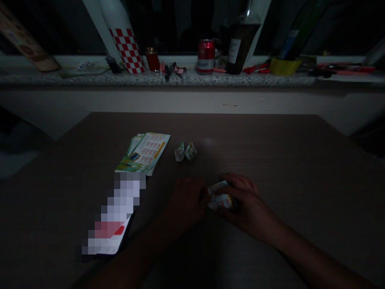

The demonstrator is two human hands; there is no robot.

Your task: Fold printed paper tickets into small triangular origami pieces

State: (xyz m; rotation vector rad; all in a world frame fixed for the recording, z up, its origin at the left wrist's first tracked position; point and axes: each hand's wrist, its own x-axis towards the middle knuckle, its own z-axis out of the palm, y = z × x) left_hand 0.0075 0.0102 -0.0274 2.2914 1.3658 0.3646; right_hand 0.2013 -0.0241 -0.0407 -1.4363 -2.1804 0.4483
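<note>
Left hand (190, 198) and right hand (248, 208) gripped a printed paper (221, 200). Red can's (206, 56) lettering: unclear.

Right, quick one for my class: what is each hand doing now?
Left hand: at the folded paper's left edge; too dark to tell if gripping.
Right hand: closed on the paper's right side.

Toward the far edge of the brown wooden table (264, 144) were two small folded printed-paper shapes (179, 153) and one pile of green-and-white printed sheets (147, 152); nearer were one partly folded multicoloured paper (221, 201) and one glowing white screen (112, 245).
</note>
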